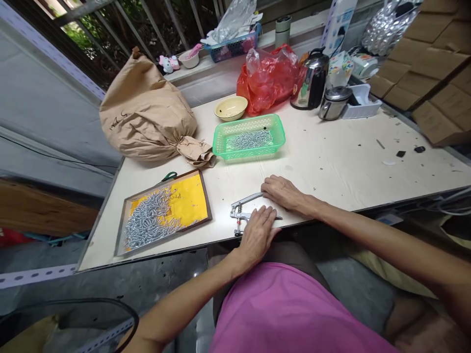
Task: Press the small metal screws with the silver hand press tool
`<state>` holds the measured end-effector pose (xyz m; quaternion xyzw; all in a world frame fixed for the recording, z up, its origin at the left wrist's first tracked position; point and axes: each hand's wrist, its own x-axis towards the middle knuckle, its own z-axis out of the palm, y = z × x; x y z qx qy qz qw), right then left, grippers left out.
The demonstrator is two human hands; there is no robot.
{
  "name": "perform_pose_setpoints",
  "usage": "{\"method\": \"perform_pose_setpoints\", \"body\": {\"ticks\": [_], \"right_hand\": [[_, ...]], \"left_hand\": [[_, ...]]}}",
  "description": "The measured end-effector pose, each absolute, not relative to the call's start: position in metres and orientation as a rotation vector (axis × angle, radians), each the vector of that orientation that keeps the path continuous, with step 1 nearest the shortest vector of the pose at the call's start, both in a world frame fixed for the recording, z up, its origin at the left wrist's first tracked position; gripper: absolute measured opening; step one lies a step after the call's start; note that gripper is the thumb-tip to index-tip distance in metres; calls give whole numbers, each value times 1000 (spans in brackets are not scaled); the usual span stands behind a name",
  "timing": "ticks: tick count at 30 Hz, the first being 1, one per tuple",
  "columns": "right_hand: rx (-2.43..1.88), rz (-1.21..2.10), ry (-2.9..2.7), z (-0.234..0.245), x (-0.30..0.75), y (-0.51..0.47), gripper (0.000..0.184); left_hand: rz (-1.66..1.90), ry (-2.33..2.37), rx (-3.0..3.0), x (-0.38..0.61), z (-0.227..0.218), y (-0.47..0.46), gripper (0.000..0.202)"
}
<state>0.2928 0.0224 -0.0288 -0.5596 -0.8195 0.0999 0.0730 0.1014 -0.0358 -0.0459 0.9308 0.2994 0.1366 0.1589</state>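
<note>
A pair of metal hand-press pliers (239, 208) with a spring and a small red part lies flat near the table's front edge. My left hand (258, 228) rests over its lower handle, fingers stretched out and lying flat. At the end of the upper handle, my right hand (285, 193) has its fingers bent over the metal; their undersides are hidden. To the left, a shallow tray (206, 193) with a yellow sheet (187, 196) holds a heap of small silvery metal pieces (149, 220). More such pieces (252, 139) lie in a green plastic basket (248, 154) beyond my hands.
A big brown paper sack (147, 113) slumps at the back left. Green-handled scissors (169, 176) touch the tray's far side. Behind the basket are a cream bowl (231, 108), a red plastic bag (270, 81) and a kettle (312, 81). Cardboard (423, 59) stands at the right.
</note>
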Motion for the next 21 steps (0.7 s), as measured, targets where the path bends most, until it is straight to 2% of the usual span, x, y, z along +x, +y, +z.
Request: {"method": "perform_pose_setpoints", "body": {"ticks": [4, 8, 12, 16, 18, 21], "right_hand": [[-1701, 237, -2442, -25, 290, 41, 10], [-1698, 217, -2494, -15, 280, 42, 14], [-1268, 277, -2726, -4, 244, 24, 18], [-841, 255, -2913, -3, 204, 13, 17], [-753, 212, -2945, -8, 189, 12, 17], [-702, 150, -2940, -20, 175, 13, 15]], "left_hand": [[411, 863, 2590, 105, -48, -40, 37], [461, 859, 2548, 104, -46, -38, 42], [523, 684, 2536, 97, -40, -50, 43], [626, 423, 2542, 68, -24, -74, 24], [707, 468, 2562, 46, -13, -80, 19], [854, 817, 2581, 7, 5, -71, 17]]}}
